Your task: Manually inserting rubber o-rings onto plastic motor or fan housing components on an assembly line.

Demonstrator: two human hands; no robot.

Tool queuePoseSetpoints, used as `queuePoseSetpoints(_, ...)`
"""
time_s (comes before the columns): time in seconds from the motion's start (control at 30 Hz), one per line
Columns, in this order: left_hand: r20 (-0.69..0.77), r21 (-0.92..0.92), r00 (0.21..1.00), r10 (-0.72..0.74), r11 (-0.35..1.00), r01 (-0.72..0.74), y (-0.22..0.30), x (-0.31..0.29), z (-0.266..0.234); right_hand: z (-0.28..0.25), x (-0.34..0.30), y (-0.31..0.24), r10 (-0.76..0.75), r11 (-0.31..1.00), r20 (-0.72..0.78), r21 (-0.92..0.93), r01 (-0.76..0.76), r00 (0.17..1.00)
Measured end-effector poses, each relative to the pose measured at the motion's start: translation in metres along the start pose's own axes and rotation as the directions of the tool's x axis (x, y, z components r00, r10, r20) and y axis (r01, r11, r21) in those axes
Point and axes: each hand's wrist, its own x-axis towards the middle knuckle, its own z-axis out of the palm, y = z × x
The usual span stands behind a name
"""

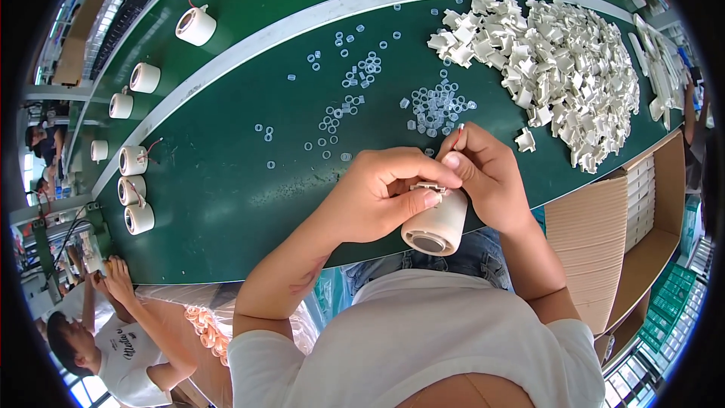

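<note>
Close to my body, at the table's front edge, a white cylindrical housing (438, 223) is tilted with its round dark-centred end toward me. My left hand (385, 190) grips its upper part, thumb pressed by a small white clip-like piece (429, 187) there. A short red wire (458, 138) with a white tip stands up between the pinched thumb and fingers of my right hand (489, 175). Just beyond the hands lies a heap of small clear plastic rings (438, 106). The underside of the housing and part of the wire are hidden by my fingers.
A large pile of white plastic clips (566, 68) covers the right side of the green table (219, 181). Several white housings (132, 160) line the left. A pale rail (302, 19) runs across. Cardboard boxes (589, 249) stand right; a co-worker (128, 340) works at lower left.
</note>
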Motion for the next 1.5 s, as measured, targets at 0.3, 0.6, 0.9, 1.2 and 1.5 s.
queuePoseSetpoints(0.3, -0.136, -0.049, 0.981, -0.139, 0.99, 0.134, 0.003, -0.002, 0.005, -0.059, -0.017, -0.012, -0.428, 0.611, -0.165, -0.777, 0.15, 0.888)
queuePoseSetpoints(0.6, -0.21, -0.1, 0.946, -0.246, 0.968, 0.23, 0.004, 0.0, 0.003, -0.068, -0.017, 0.01, -0.417, 0.57, -0.099, -0.803, 0.175, 0.904)
queuePoseSetpoints(0.9, -0.212, -0.099, 0.948, -0.238, 0.97, 0.221, 0.002, -0.002, -0.001, -0.022, -0.004, -0.008, -0.034, 0.947, -0.1, 0.315, 0.064, 0.994)
queuePoseSetpoints(1.2, -0.245, -0.156, 0.947, -0.209, 0.972, 0.174, 0.007, -0.004, 0.002, 0.003, 0.002, -0.015, -0.124, 0.991, 0.072, 0.052, 0.121, 0.99)
queuePoseSetpoints(1.5, -0.2, -0.285, 0.956, -0.216, 0.946, 0.154, 0.008, -0.006, -0.004, 0.01, 0.008, -0.028, -0.292, 0.818, 0.224, -0.445, 0.364, 0.93)
